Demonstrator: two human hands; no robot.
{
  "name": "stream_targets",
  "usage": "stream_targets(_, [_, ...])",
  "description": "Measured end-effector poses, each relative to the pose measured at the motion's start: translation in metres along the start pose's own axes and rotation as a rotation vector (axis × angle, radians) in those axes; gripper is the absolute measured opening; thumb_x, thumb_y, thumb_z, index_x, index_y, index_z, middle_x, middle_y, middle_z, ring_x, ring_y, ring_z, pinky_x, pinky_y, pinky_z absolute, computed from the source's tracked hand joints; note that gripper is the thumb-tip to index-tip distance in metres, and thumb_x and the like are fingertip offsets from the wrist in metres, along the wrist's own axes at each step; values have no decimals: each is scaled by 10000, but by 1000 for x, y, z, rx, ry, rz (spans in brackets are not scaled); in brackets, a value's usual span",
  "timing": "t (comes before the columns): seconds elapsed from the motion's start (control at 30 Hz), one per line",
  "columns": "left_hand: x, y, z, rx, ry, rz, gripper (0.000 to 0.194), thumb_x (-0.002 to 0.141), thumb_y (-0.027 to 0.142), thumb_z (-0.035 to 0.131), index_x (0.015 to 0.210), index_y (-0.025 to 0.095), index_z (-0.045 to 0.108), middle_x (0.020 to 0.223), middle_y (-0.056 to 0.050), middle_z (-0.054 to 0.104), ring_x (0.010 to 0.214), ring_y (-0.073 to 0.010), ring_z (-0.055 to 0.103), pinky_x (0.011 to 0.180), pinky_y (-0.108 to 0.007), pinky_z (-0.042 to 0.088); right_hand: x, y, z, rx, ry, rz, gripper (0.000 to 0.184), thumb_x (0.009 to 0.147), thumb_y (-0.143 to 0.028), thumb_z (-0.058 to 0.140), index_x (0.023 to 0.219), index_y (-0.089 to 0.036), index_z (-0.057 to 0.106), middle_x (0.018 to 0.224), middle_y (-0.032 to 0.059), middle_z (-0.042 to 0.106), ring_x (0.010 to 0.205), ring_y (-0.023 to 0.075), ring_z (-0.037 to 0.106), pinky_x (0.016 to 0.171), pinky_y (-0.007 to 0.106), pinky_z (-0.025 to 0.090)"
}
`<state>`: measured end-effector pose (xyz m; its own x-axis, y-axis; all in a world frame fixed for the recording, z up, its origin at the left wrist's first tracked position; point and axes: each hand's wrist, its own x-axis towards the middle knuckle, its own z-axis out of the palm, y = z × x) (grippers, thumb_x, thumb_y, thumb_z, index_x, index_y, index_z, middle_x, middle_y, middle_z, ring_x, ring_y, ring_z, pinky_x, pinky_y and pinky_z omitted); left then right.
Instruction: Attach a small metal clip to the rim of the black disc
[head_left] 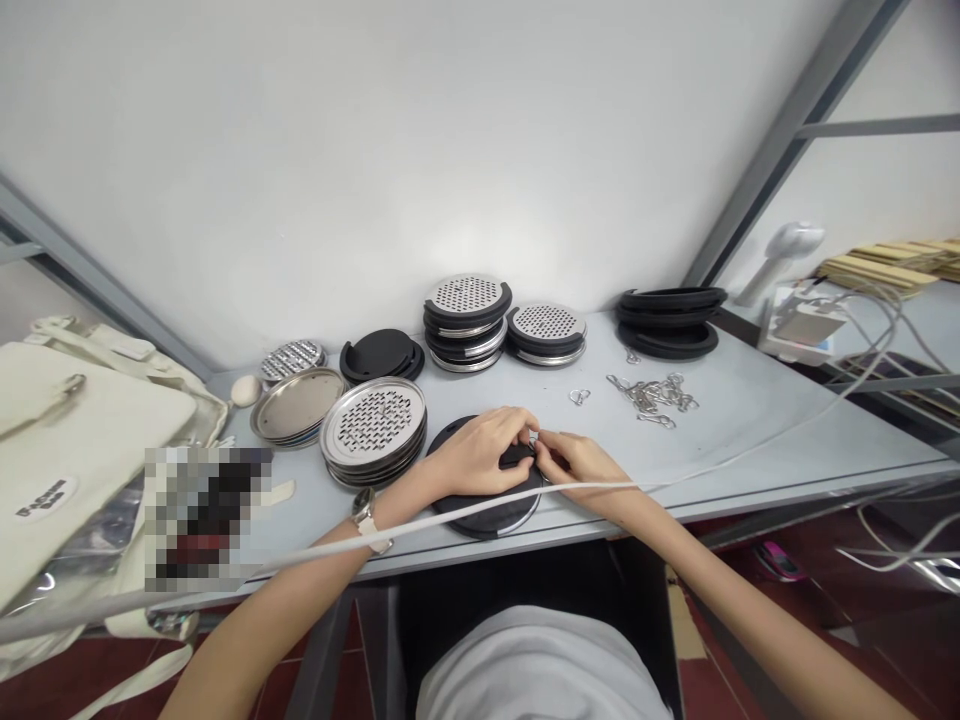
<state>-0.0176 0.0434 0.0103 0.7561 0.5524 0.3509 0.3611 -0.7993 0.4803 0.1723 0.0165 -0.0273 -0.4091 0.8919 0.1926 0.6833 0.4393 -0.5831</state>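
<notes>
A round black disc with a metal rim (487, 510) lies flat at the table's front edge. My left hand (480, 452) rests on top of it, fingers curled and pinching a small black tab at its right side. My right hand (577, 465) meets it there, fingertips pinched on a small metal piece at the same tab. A watch sits on my left wrist.
Behind are stacks of perforated metal discs (373, 430), plain metal plates (296, 405), black rings (670, 320), more assembled discs (466, 318) and loose metal hooks (656, 395). A white bag (75, 440) lies left. A white cable (675, 478) crosses the front of the grey table (787, 440).
</notes>
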Motion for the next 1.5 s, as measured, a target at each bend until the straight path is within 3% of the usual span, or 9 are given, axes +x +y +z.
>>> stream_targets(0.23, [0,1,0,20,-7,18,248,784,163,548,1020,178,472,970,-61,579,914,-199,553,842,-325,454,-2,-3,-1,-9,-3,18,174,857,-225,405,811,-165,562,679,28,589,564,131,496,567,240,369])
stream_targets(0.53, [-1,0,0,59,-32,20,273,809,178,553,1070,170,472,1011,-64,595,962,-203,544,885,-324,433,0,-3,-3,12,-10,2,228,881,-239,379,879,-151,589,760,64,640,631,154,567,609,249,406])
stream_targets(1.03, [1,0,-1,18,-40,37,222,807,150,526,1024,178,490,966,-55,601,919,-196,557,863,-332,440,-1,-2,-2,25,5,8,238,888,-249,382,891,-161,603,730,45,636,596,142,552,582,238,391])
stream_targets(1.27, [-1,-4,4,-41,12,10,439,778,148,572,1181,178,401,982,-58,585,938,-186,570,875,-324,461,-2,-2,0,-6,31,3,207,877,-261,402,724,-185,518,614,4,544,532,121,479,535,225,340])
stream_targets(1.5, [-2,-5,5,-52,12,6,449,779,152,570,1190,186,390,965,-52,589,939,-186,570,867,-322,466,-2,-3,1,-69,72,-18,195,864,-240,415,694,-187,493,587,-4,503,516,115,451,520,222,312])
